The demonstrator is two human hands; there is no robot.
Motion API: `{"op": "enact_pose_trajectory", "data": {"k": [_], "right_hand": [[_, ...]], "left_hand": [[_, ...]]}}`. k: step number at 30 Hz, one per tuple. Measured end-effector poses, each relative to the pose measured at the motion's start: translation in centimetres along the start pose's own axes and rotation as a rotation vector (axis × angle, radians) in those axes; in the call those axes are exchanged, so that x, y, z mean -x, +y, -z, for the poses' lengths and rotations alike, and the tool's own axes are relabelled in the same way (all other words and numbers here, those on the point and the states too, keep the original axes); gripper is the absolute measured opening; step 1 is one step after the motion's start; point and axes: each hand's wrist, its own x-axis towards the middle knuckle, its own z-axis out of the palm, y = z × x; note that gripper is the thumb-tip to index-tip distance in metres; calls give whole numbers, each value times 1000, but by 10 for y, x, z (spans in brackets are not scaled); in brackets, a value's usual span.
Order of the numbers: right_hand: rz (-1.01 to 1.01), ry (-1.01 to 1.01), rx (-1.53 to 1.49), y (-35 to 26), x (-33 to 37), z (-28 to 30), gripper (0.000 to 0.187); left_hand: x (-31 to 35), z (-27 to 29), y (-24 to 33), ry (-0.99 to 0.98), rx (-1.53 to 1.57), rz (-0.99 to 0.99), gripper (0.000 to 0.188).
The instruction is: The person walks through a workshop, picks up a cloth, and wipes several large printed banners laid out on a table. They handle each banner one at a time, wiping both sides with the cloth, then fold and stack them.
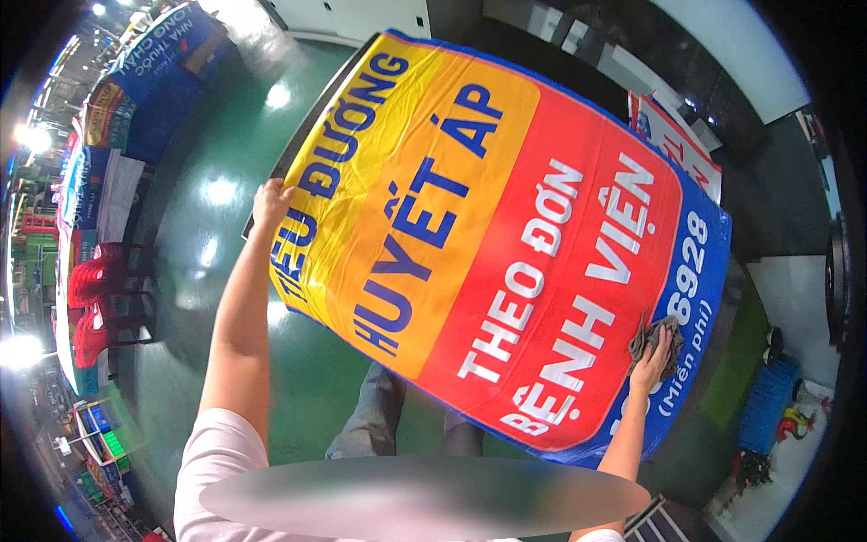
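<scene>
Your right fingers [665, 340] bunch a grey cloth [644, 332] on the banner [515, 248] at its red-blue boundary; left fingers [285, 192] grip its yellow edge above green floor [181, 262]. Looks like wiping; next stroke needs flat cloth, steady edge.

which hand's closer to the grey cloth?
Right. The right hand is directly on the grey cloth, near the banner's blue band; the left hand is away at the banner's yellow edge.
</scene>
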Motion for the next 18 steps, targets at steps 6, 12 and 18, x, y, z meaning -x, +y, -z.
{"op": "enact_pose_trajectory", "data": {"k": [6, 12, 18], "right_hand": [[-431, 82, 311, -6, 2, -16, 52], [-615, 301, -109, -72, -18, -24, 47], [-371, 319, -761, -271, 17, -42, 41]], "left_hand": [[-14, 23, -7, -250, 914, 137, 16], [-80, 39, 46, -327, 760, -79, 26], [-89, 9, 53, -275, 653, -227, 27]]}}
